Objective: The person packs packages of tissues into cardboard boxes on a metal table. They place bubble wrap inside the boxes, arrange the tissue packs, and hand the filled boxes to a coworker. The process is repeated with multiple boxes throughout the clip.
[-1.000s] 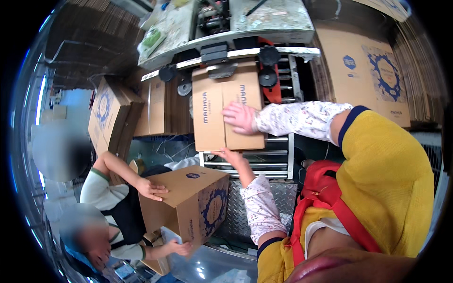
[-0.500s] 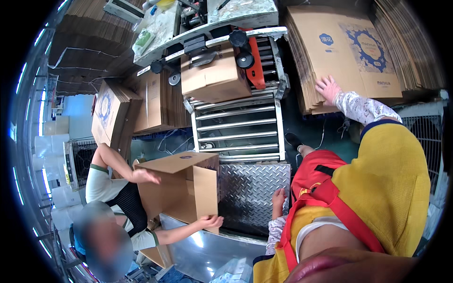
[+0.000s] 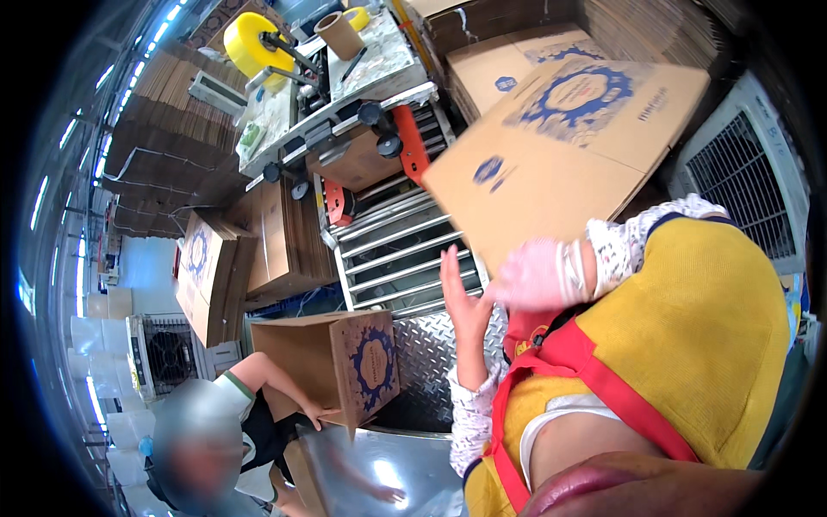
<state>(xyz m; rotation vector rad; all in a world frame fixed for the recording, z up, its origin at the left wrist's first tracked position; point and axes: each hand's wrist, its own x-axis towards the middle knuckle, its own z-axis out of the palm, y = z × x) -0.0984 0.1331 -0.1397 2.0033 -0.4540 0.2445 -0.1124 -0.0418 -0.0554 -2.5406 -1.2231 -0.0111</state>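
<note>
A flat, folded cardboard carton [image 3: 551, 142] with blue printing slants up in front of me. My right hand [image 3: 538, 276], in a pinkish-white glove, grips its near corner. Beside that corner, my left hand [image 3: 468, 314] is raised with fingers apart and holds nothing. To the left, an opened carton [image 3: 373, 362] stands by the diamond-plate steel surface [image 3: 435, 345]. A co-worker's hand [image 3: 319, 414] touches this carton's lower edge; that person's other hand [image 3: 383, 494] is blurred over the smooth metal table [image 3: 388, 448].
A roller conveyor [image 3: 405, 258] leads to a taping machine [image 3: 345, 95] with a yellow tape roll [image 3: 250, 47] and a box [image 3: 353, 162] in it. Stacked flat cartons [image 3: 478, 73] lie behind my held one; more carton stacks [image 3: 271, 241] stand left. A grey fan [image 3: 741, 164] is at right.
My right hand has drawn a flat carton off the stack toward me. My left hand has risen beside it. The co-worker has turned the opened carton, and the taping machine's box sits farther in.
</note>
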